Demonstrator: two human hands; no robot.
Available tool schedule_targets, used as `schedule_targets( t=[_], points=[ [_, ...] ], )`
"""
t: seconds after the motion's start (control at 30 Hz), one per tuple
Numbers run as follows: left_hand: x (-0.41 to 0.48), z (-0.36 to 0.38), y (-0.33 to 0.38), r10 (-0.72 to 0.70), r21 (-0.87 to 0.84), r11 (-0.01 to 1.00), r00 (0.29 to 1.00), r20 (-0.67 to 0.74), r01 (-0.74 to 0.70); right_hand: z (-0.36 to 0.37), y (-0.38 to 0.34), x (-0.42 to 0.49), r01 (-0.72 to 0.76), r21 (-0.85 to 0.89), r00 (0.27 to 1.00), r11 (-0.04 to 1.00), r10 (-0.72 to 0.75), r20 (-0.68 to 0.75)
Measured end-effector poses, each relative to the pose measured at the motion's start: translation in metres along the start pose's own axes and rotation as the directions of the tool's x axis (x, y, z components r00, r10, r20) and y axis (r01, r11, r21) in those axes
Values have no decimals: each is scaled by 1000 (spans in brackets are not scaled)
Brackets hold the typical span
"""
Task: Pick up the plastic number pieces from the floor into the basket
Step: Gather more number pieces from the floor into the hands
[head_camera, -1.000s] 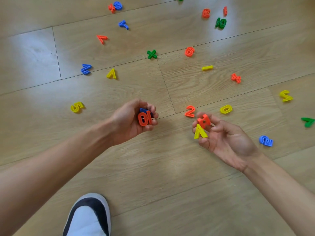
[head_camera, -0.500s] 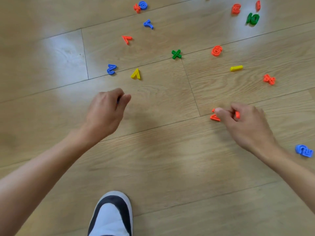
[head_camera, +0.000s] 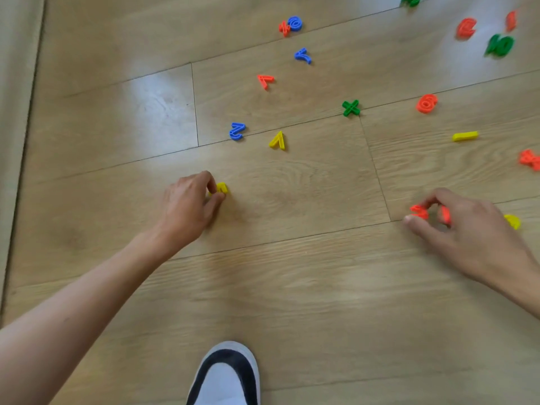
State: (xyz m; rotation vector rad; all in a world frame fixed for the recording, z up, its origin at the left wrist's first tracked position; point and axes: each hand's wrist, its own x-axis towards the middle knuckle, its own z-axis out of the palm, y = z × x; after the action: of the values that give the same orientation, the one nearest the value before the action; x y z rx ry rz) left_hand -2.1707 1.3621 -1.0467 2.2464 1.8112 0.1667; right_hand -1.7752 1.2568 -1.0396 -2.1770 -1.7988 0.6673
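- We see the left hand (head_camera: 190,206) low over the floor, left of the frame's middle. Its thumb and forefinger pinch a small yellow plastic number piece (head_camera: 222,188).
- That piece sits at the fingertips, down against the wooden plank floor (head_camera: 306,287). We cannot read which figure it is.
- The back of that hand faces us, so we cannot tell whether anything sits in its palm.
- At the right of the frame, the right hand (head_camera: 479,232) has its fingers curled round blurred orange plastic pieces (head_camera: 419,212). One shows by the thumb tip and another between the fingers.
- Just behind that hand a rounded yellow plastic piece (head_camera: 513,222) shows at its far side, mostly hidden.
- Above the left hand lie a blue plastic 2 (head_camera: 237,130) and a yellow plastic 7 (head_camera: 277,140), near each other but apart.
- Further up the frame are an orange plastic 7 (head_camera: 265,80) and a blue curved plastic piece (head_camera: 303,55). Near the top, a small orange plastic piece (head_camera: 284,28) touches a blue plastic ring-shaped piece (head_camera: 295,23).
- Right of centre we find a green plastic cross (head_camera: 350,107), an orange plastic 6 (head_camera: 426,103) and a yellow plastic bar (head_camera: 465,136). An orange plastic piece cut by the right edge (head_camera: 529,159) lies lower down.
- In the upper right corner, all blurred, lie a green plastic 10 (head_camera: 500,45), a broad orange piece (head_camera: 466,27) and a narrow orange piece (head_camera: 511,21). A green piece (head_camera: 410,0) sits at the top edge.
- At the bottom centre is the toe of a black-and-white shoe (head_camera: 226,375).
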Motion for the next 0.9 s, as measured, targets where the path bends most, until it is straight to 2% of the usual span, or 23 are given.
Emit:
schedule_targets(
  t=[0.07,0.13,0.2,0.23,0.27,0.33,0.37,0.4,0.43,0.47,0.5,0.53,0.6,0.7,0.77,0.8,0.83,0.87,0.9],
  points=[
    [4,0,-2,-11,-6,1000,1000,5,11,-6,-6,11,-56,241,998,969,48,37],
    [8,1,-5,-12,-8,1000,1000,14,12,-13,-17,24,-187,507,978,841,113,175],
    [13,2,-6,7,-4,1000,1000,25,-6,-18,-30,38,-420,727,900,544,145,411],
    [14,1,-5,13,-9,1000,999,36,-12,-19,-38,45,-520,760,846,389,112,521],
    [16,0,-5,11,-37,999,999,45,-9,-20,-45,53,-590,757,797,283,49,603],
    [20,-1,-3,-53,-245,967,995,84,72,-18,-60,68,-653,733,731,191,-92,676],
    [24,-3,-1,-109,-434,886,984,141,160,-16,-67,76,-665,726,712,176,-143,687],
    [28,-6,2,-150,-643,715,958,243,275,-13,-75,83,-669,724,703,169,-172,690],
    [32,-8,4,-130,-802,460,922,364,381,-9,-84,91,-669,723,701,170,-179,690],
    [37,-11,6,-53,-869,191,889,454,456,-5,-93,98,-667,723,704,180,-165,691],
    [41,-13,8,24,-868,-22,869,495,495,-2,-102,104,-658,725,713,206,-138,687],
    [45,-15,9,80,-846,-165,861,501,508,2,-109,110,-638,729,731,248,-105,675],
    [54,-18,10,137,-815,-318,874,465,484,9,-121,119,-578,735,771,354,-58,634],
    [69,-20,10,155,-809,-408,905,396,424,20,-134,131,-506,742,809,440,-56,585],
    [81,-22,8,128,-825,-396,914,386,404,27,-143,141,-467,717,829,519,-25,558],
    [87,-23,7,108,-837,-368,913,394,405,30,-148,145,-414,682,853,603,-4,521],
    [93,-23,7,79,-857,-311,910,407,411,34,-153,150,-309,611,893,729,2,450],
    [98,-24,5,39,-889,-205,911,411,410,37,-157,155,-154,495,938,855,-31,346],
    [103,-25,5,-8,-920,-31,920,391,390,41,-160,159,19,346,965,938,-108,240]
  ],
)
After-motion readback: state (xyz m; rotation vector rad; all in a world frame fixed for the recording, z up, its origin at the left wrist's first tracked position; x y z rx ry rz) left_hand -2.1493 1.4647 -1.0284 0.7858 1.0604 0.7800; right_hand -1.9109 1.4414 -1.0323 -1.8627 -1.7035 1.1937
